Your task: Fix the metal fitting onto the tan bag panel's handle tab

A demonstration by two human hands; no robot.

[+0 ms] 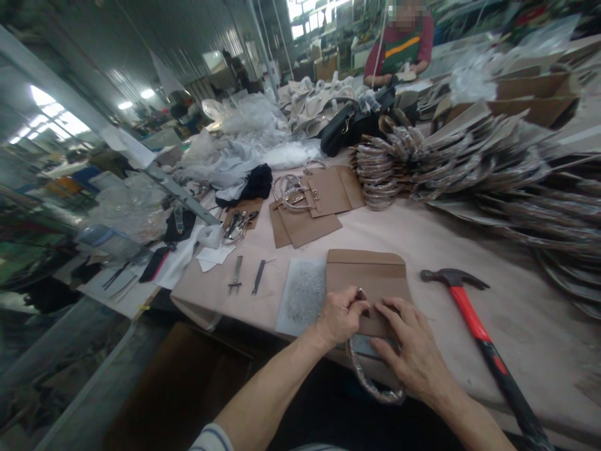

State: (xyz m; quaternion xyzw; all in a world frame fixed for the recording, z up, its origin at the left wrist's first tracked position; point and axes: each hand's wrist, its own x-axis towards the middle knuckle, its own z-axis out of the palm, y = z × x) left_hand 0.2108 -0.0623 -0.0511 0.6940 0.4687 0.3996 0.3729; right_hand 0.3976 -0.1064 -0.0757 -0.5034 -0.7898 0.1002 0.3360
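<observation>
A brown leather bag flap [370,272] lies on the table in front of me, partly over a grey foam pad [303,294]. My left hand [339,316] is closed in a pinch on a small metal piece [360,293] standing on the flap. My right hand [410,351] lies on the flap's near edge, fingers spread, pressing it down. A plastic-wrapped curved handle [370,385] hangs below my hands at the table edge.
A red-handled hammer [474,322] lies to the right. Pliers [235,275] and a punch [258,277] lie left of the pad. More brown flaps with ring handles [310,203] sit further back. Stacked wrapped handles [389,169] fill the right. A person [399,47] works at the far end.
</observation>
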